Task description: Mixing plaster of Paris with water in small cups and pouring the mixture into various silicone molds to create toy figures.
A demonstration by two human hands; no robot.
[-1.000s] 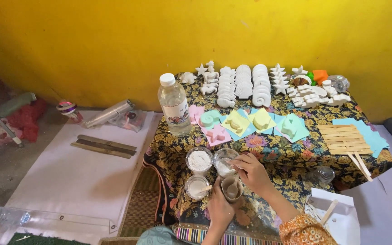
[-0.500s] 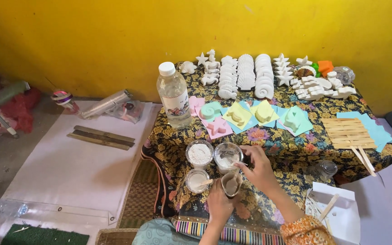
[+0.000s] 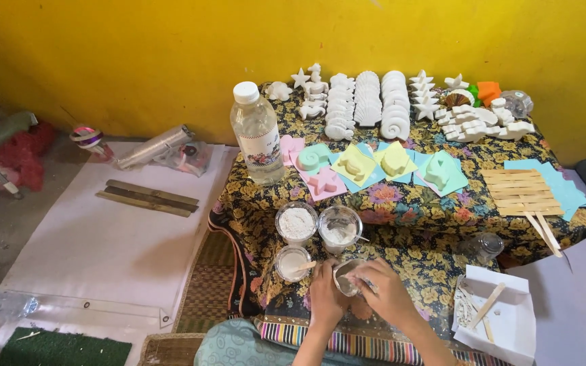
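Small clear plastic cup [image 3: 344,276] with pale grey-white paste sits at the near edge of the low table with the yellow-and-black floral cloth [image 3: 435,203], directly in front of the person. Left hand [image 3: 325,297] wraps the cup's near side, fingers curled closed around it, presumably to steady it. Right hand [image 3: 384,291] lies over the rim, fingers pinched together on something inside the cup; whether that is a stirring stick I cannot tell, the fingers hide it. Just behind, within easy reach, three more clear plastic cups: one heaped with white powder [image 3: 296,222], one with a little white residue [image 3: 340,227], one with white liquid and a wooden stick [image 3: 292,261] leaning in it. Clear plastic water bottle with white cap [image 3: 257,133] stands upright further back; its wrap-around label is white with a dark pattern in the middle band. Beside it, pastel silicone moulds in pink, teal and yellow [image 3: 367,165] lie flat on coloured paper squares. Along the far edge by the yellow wall [image 3: 171,54], rows of white cast shells and stars [image 3: 367,105] are laid in lines, likely for drying. Flat wooden sticks in a row [image 3: 513,192] rest on blue paper at the right. Off the table to the right, a white paper sheet with a stick [image 3: 500,308]; to the left, a white floor sheet [image 3: 89,251] carries dark wooden strips [image 3: 147,197].
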